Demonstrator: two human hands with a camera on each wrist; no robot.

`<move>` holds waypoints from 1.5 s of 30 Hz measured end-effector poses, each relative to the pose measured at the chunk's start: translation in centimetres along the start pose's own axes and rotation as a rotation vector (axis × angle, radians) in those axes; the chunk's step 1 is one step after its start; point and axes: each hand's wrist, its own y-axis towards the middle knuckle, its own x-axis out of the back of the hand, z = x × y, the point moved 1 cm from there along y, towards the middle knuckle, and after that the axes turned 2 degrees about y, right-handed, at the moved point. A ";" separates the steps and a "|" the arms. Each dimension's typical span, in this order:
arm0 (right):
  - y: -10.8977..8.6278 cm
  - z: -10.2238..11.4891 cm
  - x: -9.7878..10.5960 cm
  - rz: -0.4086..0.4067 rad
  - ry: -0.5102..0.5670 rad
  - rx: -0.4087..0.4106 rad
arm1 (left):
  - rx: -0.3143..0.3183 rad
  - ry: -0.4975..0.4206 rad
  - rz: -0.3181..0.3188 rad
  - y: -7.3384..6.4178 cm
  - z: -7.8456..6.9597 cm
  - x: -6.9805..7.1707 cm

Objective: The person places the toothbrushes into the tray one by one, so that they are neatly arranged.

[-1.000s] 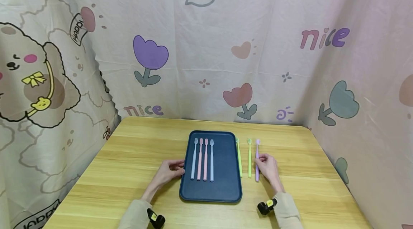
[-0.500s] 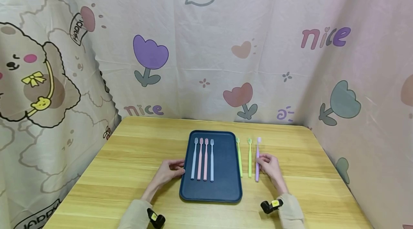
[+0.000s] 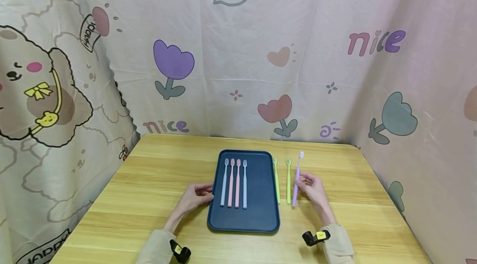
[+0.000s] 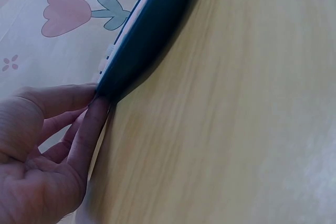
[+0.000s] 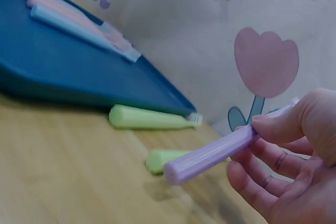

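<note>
My right hand (image 3: 313, 188) pinches a purple toothbrush (image 5: 210, 156) by its handle between thumb and fingers. The brush is lifted over the table, its head pointing away and its handle end toward me. My left hand (image 3: 194, 198) grips the left edge of a dark blue tray (image 3: 258, 214), with fingertips on either side of the rim in the left wrist view. On the tray lie two pink toothbrushes (image 3: 237, 189) between two light blue toothbrushes (image 3: 244, 189), side by side. To the tray's right, two green toothbrushes (image 3: 288, 185) lie on the table, one right along the tray's edge.
The wooden table (image 3: 156, 164) extends on both sides of the tray. A printed curtain (image 3: 231, 61) hangs behind it and along both sides. Each wrist carries a small black camera (image 3: 316, 237) strapped over a beige sleeve.
My right hand has raised the purple toothbrush off the table, tilting its head away and to the right. The left hand and tray have stayed in place.
</note>
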 end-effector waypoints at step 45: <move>0.4 1.7 -10.9 0.190 -0.152 0.066 | 0.002 0.012 -0.009 -0.1 -0.1 0.0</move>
